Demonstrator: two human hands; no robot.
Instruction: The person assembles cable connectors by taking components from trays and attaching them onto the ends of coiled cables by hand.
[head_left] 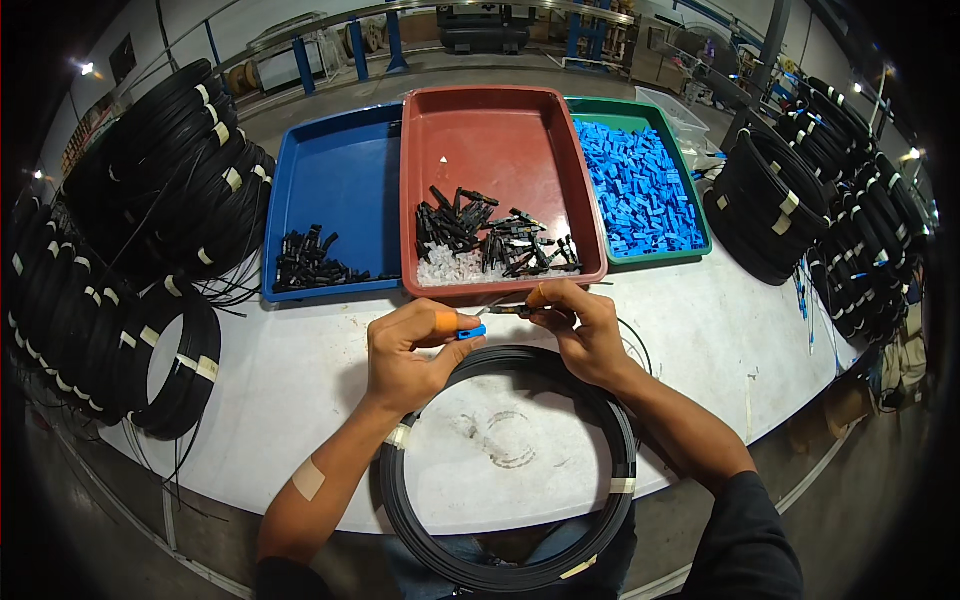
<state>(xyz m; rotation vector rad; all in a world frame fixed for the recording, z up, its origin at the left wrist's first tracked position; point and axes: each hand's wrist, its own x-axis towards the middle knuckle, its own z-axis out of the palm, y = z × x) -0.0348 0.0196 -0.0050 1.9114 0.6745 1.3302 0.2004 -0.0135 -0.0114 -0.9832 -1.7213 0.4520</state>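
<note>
My left hand [412,350] pinches a small blue plastic connector piece [472,333] between thumb and fingertips. Close beside it, my right hand [578,335] is closed on a small black connector [510,311], which points toward the left hand. Tan tape wraps a finger on each hand. Below both hands, a coil of black cable [508,578] lies partly on the white table and hangs over its near edge, tied with pale tape. A loose cable end [640,340] curves up at the right hand; where it meets the connector is hidden by the fingers.
Beyond my hands stand a blue tray [335,165] with black connectors, a red tray [500,140] with black connectors and clear small parts, and a green tray [705,235] full of blue pieces. Stacked cable coils [150,190] rise at left, more coils [765,205] at right.
</note>
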